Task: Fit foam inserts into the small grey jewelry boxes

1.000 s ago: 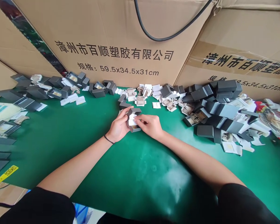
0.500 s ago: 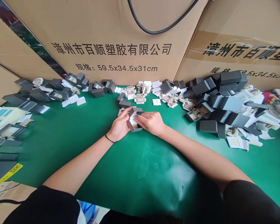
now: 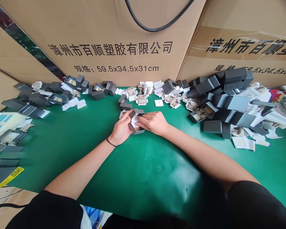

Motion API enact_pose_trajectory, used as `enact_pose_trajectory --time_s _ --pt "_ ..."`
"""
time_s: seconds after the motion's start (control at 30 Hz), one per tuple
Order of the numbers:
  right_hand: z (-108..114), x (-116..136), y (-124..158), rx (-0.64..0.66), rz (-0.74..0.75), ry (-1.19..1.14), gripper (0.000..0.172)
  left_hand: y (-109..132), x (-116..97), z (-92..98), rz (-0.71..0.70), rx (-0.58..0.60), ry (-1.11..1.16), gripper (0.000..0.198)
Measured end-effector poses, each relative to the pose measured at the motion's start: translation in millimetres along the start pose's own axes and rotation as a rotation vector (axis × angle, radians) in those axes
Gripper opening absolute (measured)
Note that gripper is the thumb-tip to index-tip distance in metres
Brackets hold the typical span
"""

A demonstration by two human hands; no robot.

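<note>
Above the green tabletop, a small dark grey box [image 3: 138, 131] stands open with its lid tipped back. My left hand [image 3: 121, 128] is wrapped round its left side, with the thumb along the edge. From the right, my right hand [image 3: 154, 122] reaches in with curled fingers pressed on a white paper insert [image 3: 134, 121] inside the box. Those fingers partly hide the insert, and a yellowish patch shows below it. Just beyond my left hand lie another dark box [image 3: 125, 106] and a scrap of folded card [image 3: 122, 114].
Dark boxes and white papers [image 3: 243, 143] are heaped on the right of the green table [image 3: 133, 178]. More boxes [image 3: 39, 98] lie at the left, and folded card pieces [image 3: 141, 100] along the back. Large cartons [image 3: 109, 25] stand behind; a black cable [image 3: 154, 30] hangs above.
The box has turned slightly in my hands, and my right fingers sit a little deeper in it. The whole view has shifted slightly.
</note>
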State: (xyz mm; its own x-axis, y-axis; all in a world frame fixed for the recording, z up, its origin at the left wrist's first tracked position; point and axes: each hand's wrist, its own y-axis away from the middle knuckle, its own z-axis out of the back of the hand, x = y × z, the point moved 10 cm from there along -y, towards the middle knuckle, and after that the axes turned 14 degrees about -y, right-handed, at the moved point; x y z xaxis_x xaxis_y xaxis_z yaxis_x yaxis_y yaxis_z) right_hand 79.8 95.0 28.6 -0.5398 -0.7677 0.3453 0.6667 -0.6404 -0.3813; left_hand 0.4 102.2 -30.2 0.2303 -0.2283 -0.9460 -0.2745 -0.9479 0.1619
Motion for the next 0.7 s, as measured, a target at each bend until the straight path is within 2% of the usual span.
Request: enact_pose_trajectory --time_s 0.37,0.57,0.7 --pt "1 10 -3 0.043 0.06 0.053 0.041 3 -6 -6.5 -0.008 0.03 -0.069 0.034" --pt "-5 9 -3 0.121 -0.042 0.089 0.036 5 -13 -7.4 -0.078 0.018 -0.127 0.034" --pt "-5 3 -4 0.138 -0.135 0.079 0.034 4 -8 -3.8 -0.085 -0.008 -0.134 0.034"
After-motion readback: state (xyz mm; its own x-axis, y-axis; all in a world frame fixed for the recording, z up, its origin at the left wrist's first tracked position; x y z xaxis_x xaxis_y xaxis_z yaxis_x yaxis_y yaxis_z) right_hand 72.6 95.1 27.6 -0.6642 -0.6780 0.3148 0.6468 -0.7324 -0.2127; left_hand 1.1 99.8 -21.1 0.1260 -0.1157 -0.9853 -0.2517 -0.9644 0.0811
